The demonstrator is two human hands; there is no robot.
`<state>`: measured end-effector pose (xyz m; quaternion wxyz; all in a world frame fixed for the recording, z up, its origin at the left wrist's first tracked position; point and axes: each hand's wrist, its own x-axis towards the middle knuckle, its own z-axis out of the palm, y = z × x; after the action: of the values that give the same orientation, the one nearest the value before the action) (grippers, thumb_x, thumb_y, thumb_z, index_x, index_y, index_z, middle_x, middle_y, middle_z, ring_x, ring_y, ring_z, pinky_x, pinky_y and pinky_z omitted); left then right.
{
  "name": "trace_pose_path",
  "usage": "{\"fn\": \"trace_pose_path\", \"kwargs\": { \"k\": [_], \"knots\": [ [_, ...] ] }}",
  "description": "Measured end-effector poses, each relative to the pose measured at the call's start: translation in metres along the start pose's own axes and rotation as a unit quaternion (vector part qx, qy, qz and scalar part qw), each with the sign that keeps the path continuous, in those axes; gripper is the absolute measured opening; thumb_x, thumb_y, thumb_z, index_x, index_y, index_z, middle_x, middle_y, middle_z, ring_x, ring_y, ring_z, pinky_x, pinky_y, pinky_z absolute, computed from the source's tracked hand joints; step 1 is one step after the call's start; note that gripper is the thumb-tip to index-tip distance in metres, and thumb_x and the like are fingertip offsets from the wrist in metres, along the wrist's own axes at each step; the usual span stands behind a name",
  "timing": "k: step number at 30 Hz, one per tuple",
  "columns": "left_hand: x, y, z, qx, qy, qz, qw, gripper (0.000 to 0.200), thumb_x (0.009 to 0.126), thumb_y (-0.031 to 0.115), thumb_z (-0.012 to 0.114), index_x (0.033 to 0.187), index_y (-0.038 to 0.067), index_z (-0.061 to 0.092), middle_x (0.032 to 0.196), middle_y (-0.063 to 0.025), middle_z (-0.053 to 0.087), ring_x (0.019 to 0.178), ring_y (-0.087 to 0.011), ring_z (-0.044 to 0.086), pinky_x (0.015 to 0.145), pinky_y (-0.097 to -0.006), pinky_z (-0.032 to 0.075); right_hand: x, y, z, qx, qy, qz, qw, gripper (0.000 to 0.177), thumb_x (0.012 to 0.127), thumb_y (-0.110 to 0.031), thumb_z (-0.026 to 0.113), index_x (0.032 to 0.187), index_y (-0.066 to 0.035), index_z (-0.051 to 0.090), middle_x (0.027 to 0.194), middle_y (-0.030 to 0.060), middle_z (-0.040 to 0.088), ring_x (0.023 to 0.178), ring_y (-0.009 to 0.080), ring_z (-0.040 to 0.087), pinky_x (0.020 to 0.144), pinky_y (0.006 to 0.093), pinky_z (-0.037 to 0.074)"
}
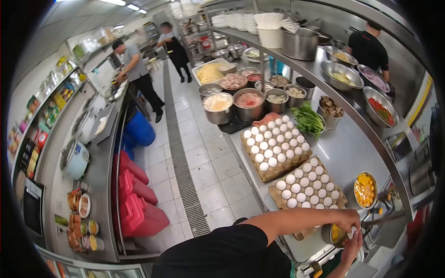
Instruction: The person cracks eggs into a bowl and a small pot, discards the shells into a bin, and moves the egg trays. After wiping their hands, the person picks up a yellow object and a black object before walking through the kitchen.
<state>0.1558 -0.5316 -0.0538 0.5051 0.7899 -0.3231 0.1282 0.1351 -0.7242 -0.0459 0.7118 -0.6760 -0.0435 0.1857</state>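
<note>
My left hand (347,220) and my right hand (353,245) meet at the right, fingers closed around a white egg (353,230). Whether its shell is cracked, I cannot tell. Right beside my hands is a steel bowl (327,235) with yellow egg in it, partly covered by my left hand. A second steel bowl, full of egg yolks (365,190), stands just beyond. Along my left forearm lies a cardboard tray of white eggs (303,191), with another, fuller egg tray (274,147) behind it.
Leafy greens (308,119) and steel pots of raw meat (249,103) crowd the counter's far end. Overhead runs a steel shelf (366,125) holding bowls of cut vegetables. Red bins (139,213) line the opposite counter. Three other people stand farther off, one beyond the shelf (368,48).
</note>
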Motion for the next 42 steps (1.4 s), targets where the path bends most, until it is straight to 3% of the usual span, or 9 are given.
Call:
{"fn": "trace_pose_path", "kwargs": {
  "k": [13,19,22,25,27,28,30,35,42],
  "knots": [
    [-0.001,0.031,-0.001,0.142,0.018,-0.034,0.989,0.022,0.067,0.012,0.071,0.088,0.009,0.072,0.093,-0.0113,0.060,0.091,-0.0307,0.062,0.076,-0.0420,0.049,0.022,-0.010,-0.022,-0.281,-0.065,-0.196,0.937,0.040,0.092,-0.019,0.062,0.125,0.004,0.059,0.090,0.0019,0.062,0.068,0.0047,0.046,0.055,0.0199,0.037],
    [0.032,0.067,0.025,0.041,0.068,-0.056,0.995,0.025,0.070,0.015,0.068,0.094,0.006,0.070,0.107,-0.0170,0.056,0.096,-0.0355,0.059,0.080,-0.0428,0.050,-0.032,-0.070,-0.011,-0.189,0.038,-0.097,0.977,0.031,0.086,-0.003,0.061,0.116,0.004,0.059,0.085,0.0029,0.059,0.068,0.0079,0.045,0.062,0.0233,0.040],
    [0.060,0.082,0.053,0.036,-0.005,-0.040,0.999,0.040,0.071,0.014,0.067,0.109,0.003,0.064,0.110,-0.0168,0.056,0.100,-0.0361,0.058,0.084,-0.0440,0.049,-0.062,-0.098,-0.041,-0.218,0.122,-0.023,0.968,0.069,0.085,-0.049,0.072,0.138,-0.009,0.053,0.131,0.0228,0.057,0.111,0.0385,0.060,0.095,0.0425,0.048],
    [0.053,0.107,0.041,0.081,0.011,0.090,0.993,0.058,0.068,0.008,0.063,0.124,-0.001,0.052,0.108,-0.0204,0.054,0.103,-0.0379,0.055,0.090,-0.0427,0.045,-0.091,-0.100,-0.063,-0.460,0.189,-0.131,0.858,0.066,0.090,-0.045,0.068,0.133,0.003,0.054,0.118,0.0248,0.063,0.101,0.0353,0.062,0.087,0.0420,0.050],
    [0.042,0.102,0.034,0.052,0.033,0.083,0.995,0.061,0.065,0.007,0.064,0.125,0.001,0.054,0.113,-0.0200,0.055,0.108,-0.0380,0.054,0.093,-0.0422,0.045,-0.081,-0.051,-0.131,-0.665,0.267,-0.324,0.618,0.052,0.092,-0.038,0.066,0.122,0.005,0.060,0.112,0.0240,0.065,0.093,0.0316,0.062,0.082,0.0429,0.050],
    [0.033,0.094,0.028,0.036,0.070,0.059,0.995,0.058,0.066,0.009,0.064,0.122,0.002,0.056,0.111,-0.0185,0.056,0.106,-0.0369,0.055,0.091,-0.0420,0.046,-0.080,-0.049,-0.131,-0.665,0.263,-0.325,0.619,0.052,0.092,-0.038,0.066,0.122,0.005,0.060,0.112,0.0240,0.065,0.093,0.0316,0.062,0.082,0.0429,0.050],
    [0.011,0.093,0.003,0.023,0.126,-0.025,0.991,0.046,0.068,0.013,0.066,0.112,0.003,0.061,0.106,-0.0153,0.058,0.101,-0.0343,0.057,0.086,-0.0413,0.048,-0.084,-0.045,-0.129,-0.384,0.272,-0.160,0.868,0.039,0.092,-0.032,0.067,0.107,0.004,0.065,0.103,0.0213,0.067,0.087,0.0280,0.062,0.078,0.0416,0.051],
    [-0.082,0.091,-0.090,0.079,0.179,-0.252,0.948,0.014,0.077,0.016,0.067,0.084,0.004,0.067,0.101,-0.0111,0.061,0.096,-0.0302,0.061,0.081,-0.0399,0.049,-0.084,-0.045,-0.050,-0.327,0.179,-0.144,0.917,0.029,0.090,-0.023,0.067,0.099,0.005,0.067,0.092,0.0166,0.068,0.078,0.0232,0.062,0.071,0.0358,0.051],
    [-0.212,0.084,-0.113,0.328,0.337,-0.319,0.823,0.047,0.088,0.017,0.062,0.133,0.010,0.053,0.134,-0.0150,0.050,0.126,-0.0361,0.047,0.104,-0.0440,0.042,-0.094,-0.069,0.042,-0.274,-0.061,-0.047,0.959,0.032,0.091,-0.016,0.063,0.117,0.004,0.061,0.096,0.0135,0.067,0.083,0.0204,0.062,0.074,0.0317,0.051]
  ]
}}
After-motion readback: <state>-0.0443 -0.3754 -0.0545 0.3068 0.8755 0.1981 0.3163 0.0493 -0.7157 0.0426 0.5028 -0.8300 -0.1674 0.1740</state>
